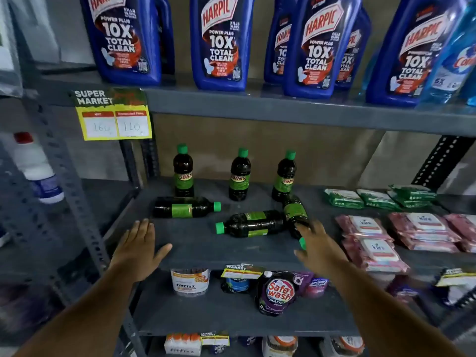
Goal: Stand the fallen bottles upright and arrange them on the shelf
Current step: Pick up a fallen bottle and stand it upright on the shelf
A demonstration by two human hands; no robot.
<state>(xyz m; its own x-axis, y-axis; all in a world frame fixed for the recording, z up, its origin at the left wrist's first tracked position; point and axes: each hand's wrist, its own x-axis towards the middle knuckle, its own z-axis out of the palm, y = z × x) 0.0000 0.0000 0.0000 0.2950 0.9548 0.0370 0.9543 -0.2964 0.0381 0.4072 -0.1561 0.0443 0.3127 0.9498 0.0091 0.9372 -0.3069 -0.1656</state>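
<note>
Three dark bottles with green caps and green labels stand upright at the back of the grey shelf (195,251): one on the left (183,171), one in the middle (240,175), one on the right (284,176). Three more lie on their sides: a left one (185,207) with its cap pointing right, a middle one (251,224) with its cap pointing left, and a right one (296,215) with its cap toward me. My left hand (139,249) hovers open over the shelf's front left. My right hand (316,247) is open, its fingers touching the right fallen bottle near the cap.
Blue Harpic bottles (219,42) fill the shelf above, with a yellow price tag (113,117) on its edge. Green packs (343,198) and pink wipe packs (368,228) lie right of the bottles. Detergent pouches (278,292) and a tub (189,282) sit on the shelf below.
</note>
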